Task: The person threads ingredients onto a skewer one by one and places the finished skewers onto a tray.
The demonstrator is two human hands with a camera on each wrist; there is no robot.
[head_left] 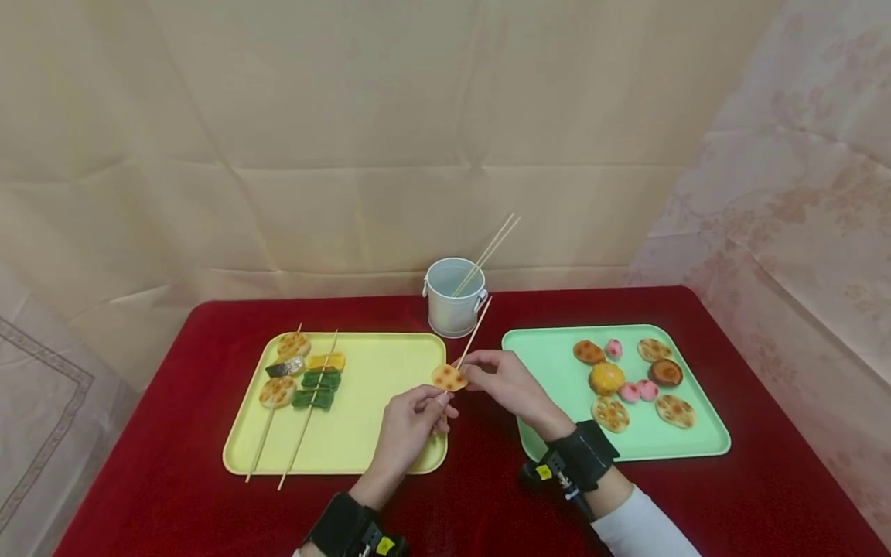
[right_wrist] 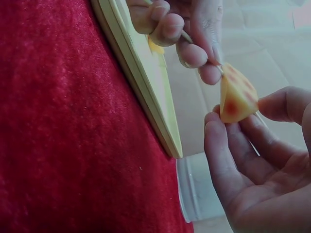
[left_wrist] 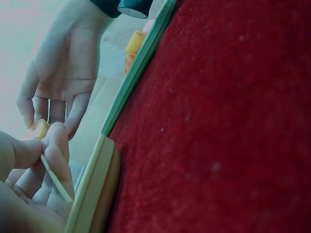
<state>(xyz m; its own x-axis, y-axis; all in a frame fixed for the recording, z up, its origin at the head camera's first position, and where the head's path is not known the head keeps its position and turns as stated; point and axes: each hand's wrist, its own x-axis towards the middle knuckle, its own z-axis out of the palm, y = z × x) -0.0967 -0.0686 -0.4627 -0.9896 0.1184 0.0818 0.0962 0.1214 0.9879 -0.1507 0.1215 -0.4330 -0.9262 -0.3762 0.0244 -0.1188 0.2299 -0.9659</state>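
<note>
Between both hands, above the front of the red cloth, is a flat yellow slice with brown-red spots [head_left: 448,377]. A thin wooden skewer [head_left: 476,331] shows on both sides of it, slanting up and right. My left hand [head_left: 409,427] pinches the skewer just below the slice. My right hand [head_left: 506,385] holds the slice's edge between thumb and fingers; in the right wrist view the slice [right_wrist: 236,97] meets the skewer tip-side of the left fingers. How the skewer runs inside the slice is hidden.
A yellow tray [head_left: 383,371] at left holds two loaded skewers, one with green pieces [head_left: 318,398], one with round slices [head_left: 277,392]. The green tray [head_left: 550,356] at right holds several loose food pieces [head_left: 606,379]. A white bucket [head_left: 451,313] with two skewers stands behind.
</note>
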